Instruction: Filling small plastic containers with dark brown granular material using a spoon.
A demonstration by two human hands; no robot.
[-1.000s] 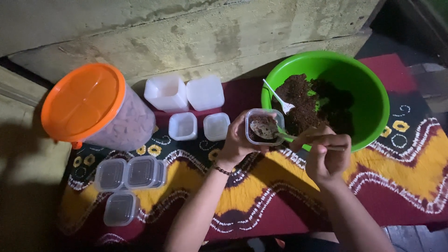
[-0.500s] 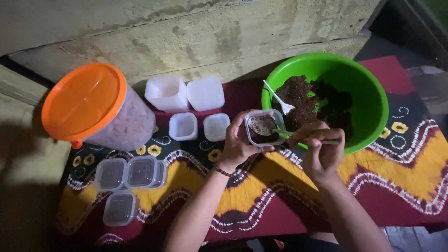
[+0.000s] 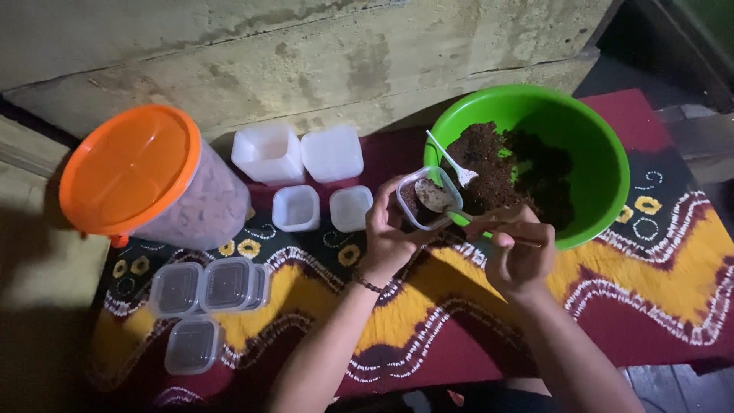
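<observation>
My left hand [image 3: 388, 233] holds a small clear square container [image 3: 425, 200] tilted toward the rim of a green bowl [image 3: 604, 164]. Dark brown crumbly stuff [image 3: 505, 164] fills the bowl, and some lies in the container. My right hand [image 3: 518, 252] grips a metal spoon [image 3: 442, 200] whose bowl rests inside the container. A white plastic spoon [image 3: 453, 159] stands stuck in the brown heap.
A big clear tub with an orange lid [image 3: 134, 172] stands at the left. Two white square containers [image 3: 298, 153] and two small open ones [image 3: 321, 208] sit behind my left hand. Several lidded small containers [image 3: 202, 294] lie at the lower left on the patterned cloth [image 3: 657, 268].
The container has tilted and shifted slightly toward the bowl, and the metal spoon now rests inside it. My right hand has moved a little lower.
</observation>
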